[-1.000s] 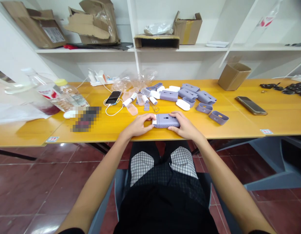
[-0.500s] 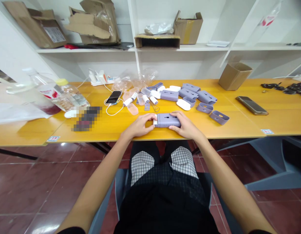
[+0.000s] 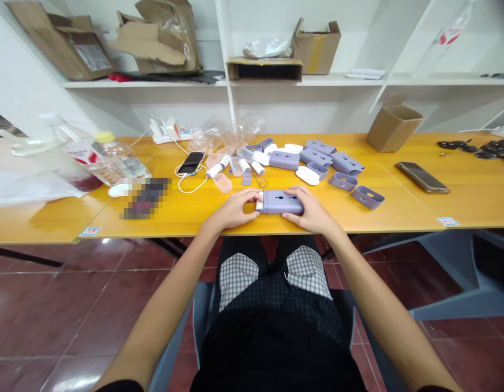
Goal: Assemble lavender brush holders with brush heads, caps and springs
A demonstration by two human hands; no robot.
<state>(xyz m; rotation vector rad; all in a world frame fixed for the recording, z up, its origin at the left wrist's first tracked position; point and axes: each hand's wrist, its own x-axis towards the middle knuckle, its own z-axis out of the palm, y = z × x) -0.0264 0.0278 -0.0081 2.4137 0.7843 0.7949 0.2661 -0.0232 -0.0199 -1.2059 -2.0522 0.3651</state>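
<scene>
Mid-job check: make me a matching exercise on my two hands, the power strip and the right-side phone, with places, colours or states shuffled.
1. Left hand
2. Right hand
3. Power strip
4. Right-side phone

A. White
B. At the white end of the purple case
C. Face up on the table
D. Around the purple case's other end

Pairs: 1-B, 2-D, 3-A, 4-C

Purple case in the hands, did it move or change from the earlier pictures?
No, nothing visibly changed. The left hand stayed at the white end of the purple case, the right hand at its other end. Nothing was let go.
</scene>
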